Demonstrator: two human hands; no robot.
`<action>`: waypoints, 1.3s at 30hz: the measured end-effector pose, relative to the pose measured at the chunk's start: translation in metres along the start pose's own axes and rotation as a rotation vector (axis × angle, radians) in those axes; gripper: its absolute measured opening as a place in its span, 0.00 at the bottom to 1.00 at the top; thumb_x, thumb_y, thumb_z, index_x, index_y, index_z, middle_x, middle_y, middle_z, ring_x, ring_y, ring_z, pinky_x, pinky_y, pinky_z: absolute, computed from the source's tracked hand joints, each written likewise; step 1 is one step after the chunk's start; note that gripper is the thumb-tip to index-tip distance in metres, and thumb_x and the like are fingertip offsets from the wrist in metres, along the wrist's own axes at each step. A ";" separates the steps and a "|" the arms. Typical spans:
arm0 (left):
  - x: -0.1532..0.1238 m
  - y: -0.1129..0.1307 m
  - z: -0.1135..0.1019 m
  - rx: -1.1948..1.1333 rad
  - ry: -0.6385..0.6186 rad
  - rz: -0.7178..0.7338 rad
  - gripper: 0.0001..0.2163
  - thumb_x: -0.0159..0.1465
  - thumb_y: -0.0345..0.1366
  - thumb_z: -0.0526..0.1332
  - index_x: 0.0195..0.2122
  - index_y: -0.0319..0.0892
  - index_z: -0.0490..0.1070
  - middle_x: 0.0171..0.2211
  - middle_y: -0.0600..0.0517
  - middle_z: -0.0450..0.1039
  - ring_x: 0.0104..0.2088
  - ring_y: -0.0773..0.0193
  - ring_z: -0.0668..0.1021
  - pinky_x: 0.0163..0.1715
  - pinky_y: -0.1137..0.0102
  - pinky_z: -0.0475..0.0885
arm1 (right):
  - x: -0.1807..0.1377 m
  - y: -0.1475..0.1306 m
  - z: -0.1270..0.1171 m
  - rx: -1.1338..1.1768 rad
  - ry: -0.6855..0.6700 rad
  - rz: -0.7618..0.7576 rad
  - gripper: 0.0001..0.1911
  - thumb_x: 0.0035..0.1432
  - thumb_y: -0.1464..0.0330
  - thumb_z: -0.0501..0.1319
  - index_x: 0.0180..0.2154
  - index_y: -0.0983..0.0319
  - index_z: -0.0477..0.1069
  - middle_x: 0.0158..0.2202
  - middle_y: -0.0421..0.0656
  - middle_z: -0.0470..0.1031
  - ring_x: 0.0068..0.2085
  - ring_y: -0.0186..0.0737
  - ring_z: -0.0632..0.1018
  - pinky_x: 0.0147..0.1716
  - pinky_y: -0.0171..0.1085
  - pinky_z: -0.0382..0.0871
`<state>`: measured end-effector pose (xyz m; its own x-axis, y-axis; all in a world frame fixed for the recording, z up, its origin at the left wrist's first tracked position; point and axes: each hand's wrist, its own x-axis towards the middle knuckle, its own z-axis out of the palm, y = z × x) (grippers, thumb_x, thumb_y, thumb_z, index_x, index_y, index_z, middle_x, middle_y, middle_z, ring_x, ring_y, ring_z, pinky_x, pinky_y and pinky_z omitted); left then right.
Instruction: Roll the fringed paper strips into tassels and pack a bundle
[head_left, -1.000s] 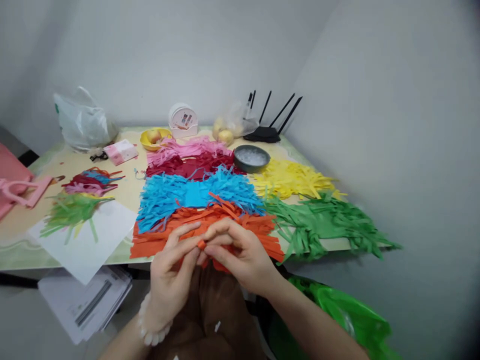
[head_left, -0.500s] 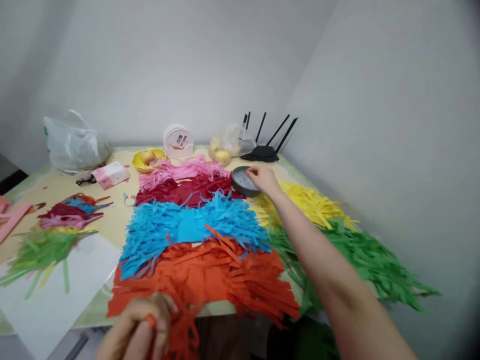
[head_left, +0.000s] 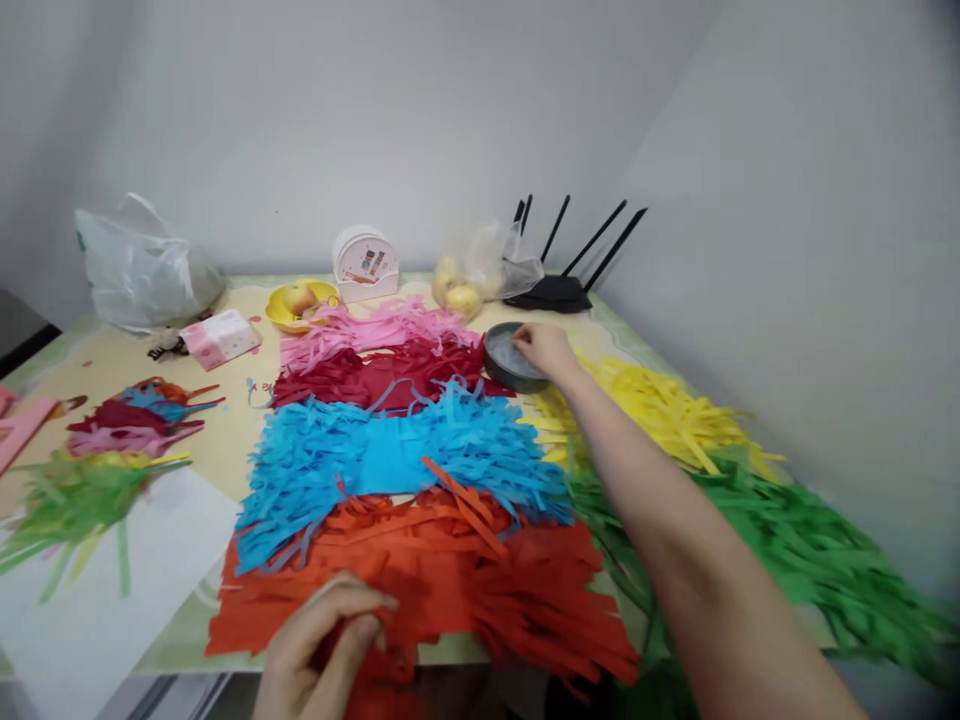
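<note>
Near the table's front edge my left hand is closed, thumb and fingers pinching orange fringed paper that hangs below them. Under and beyond it lies a wide orange fringed paper sheet. My right arm stretches forward across the table. Its hand is over a dark round bowl, fingertips bunched together inside the rim; whether they hold anything is hidden. Something clear, seemingly water, is in the bowl. Beyond the orange lie fringed sheets in blue, dark red and pink.
Yellow and green fringes lie at right. Small multicoloured tassels and white paper are at left. Along the back stand a plastic bag, a yellow bowl, bagged fruit and a black router.
My left hand has moved right and slightly up, still pinching the orange paper. My right hand stays at the bowl. The whole view has shifted a little.
</note>
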<state>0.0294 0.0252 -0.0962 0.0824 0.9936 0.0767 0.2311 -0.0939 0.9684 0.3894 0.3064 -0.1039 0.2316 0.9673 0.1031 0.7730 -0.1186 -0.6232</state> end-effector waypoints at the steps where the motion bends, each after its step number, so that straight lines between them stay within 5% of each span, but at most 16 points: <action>1: -0.001 -0.002 0.000 0.012 0.060 -0.035 0.08 0.65 0.40 0.62 0.33 0.44 0.78 0.28 0.52 0.76 0.30 0.65 0.78 0.33 0.77 0.73 | -0.012 -0.006 -0.005 0.055 0.017 -0.019 0.10 0.63 0.65 0.60 0.34 0.65 0.74 0.35 0.50 0.80 0.38 0.45 0.80 0.44 0.43 0.72; 5: 0.000 -0.004 -0.001 0.044 0.188 -0.019 0.06 0.62 0.38 0.64 0.33 0.43 0.78 0.28 0.53 0.77 0.30 0.66 0.79 0.34 0.78 0.74 | -0.101 -0.046 -0.004 0.294 -0.032 -0.146 0.11 0.63 0.62 0.57 0.37 0.62 0.72 0.34 0.45 0.80 0.31 0.37 0.78 0.35 0.36 0.73; 8: 0.002 0.005 0.001 0.028 0.225 0.100 0.03 0.62 0.35 0.64 0.33 0.43 0.78 0.31 0.53 0.79 0.34 0.66 0.80 0.38 0.78 0.74 | -0.191 -0.079 0.014 0.755 -0.260 -0.241 0.14 0.58 0.56 0.64 0.33 0.61 0.73 0.29 0.42 0.77 0.27 0.36 0.76 0.30 0.35 0.72; 11: -0.001 0.015 0.007 -0.021 0.215 0.194 0.03 0.63 0.32 0.63 0.34 0.43 0.77 0.31 0.54 0.79 0.34 0.68 0.80 0.38 0.79 0.73 | -0.265 -0.105 0.032 1.038 -0.423 -0.172 0.13 0.56 0.57 0.68 0.32 0.60 0.75 0.27 0.40 0.76 0.27 0.34 0.75 0.29 0.34 0.72; 14: -0.013 0.019 0.010 -0.051 0.206 0.247 0.02 0.63 0.30 0.63 0.33 0.42 0.76 0.31 0.55 0.79 0.33 0.70 0.79 0.36 0.80 0.73 | -0.310 -0.121 0.043 1.151 -0.435 -0.112 0.11 0.55 0.60 0.69 0.32 0.60 0.76 0.27 0.40 0.76 0.27 0.34 0.76 0.29 0.32 0.73; 31: -0.066 0.015 0.005 -0.084 0.305 0.273 0.03 0.64 0.30 0.63 0.33 0.42 0.73 0.28 0.57 0.76 0.28 0.72 0.77 0.31 0.80 0.72 | -0.384 -0.151 0.059 1.227 -0.207 0.004 0.07 0.55 0.63 0.69 0.31 0.60 0.76 0.25 0.38 0.76 0.26 0.32 0.75 0.27 0.30 0.71; 39: -0.063 0.010 -0.006 0.053 0.172 0.323 0.03 0.64 0.30 0.63 0.33 0.41 0.76 0.30 0.53 0.78 0.31 0.68 0.79 0.35 0.76 0.73 | -0.383 -0.150 0.058 1.149 -0.182 -0.012 0.10 0.53 0.61 0.69 0.31 0.61 0.75 0.25 0.38 0.75 0.26 0.34 0.75 0.28 0.32 0.71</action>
<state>0.0209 -0.0380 -0.0904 -0.0038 0.9079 0.4192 0.2705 -0.4026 0.8745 0.1507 -0.0330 -0.0952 0.0672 0.9960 0.0591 -0.2377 0.0735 -0.9686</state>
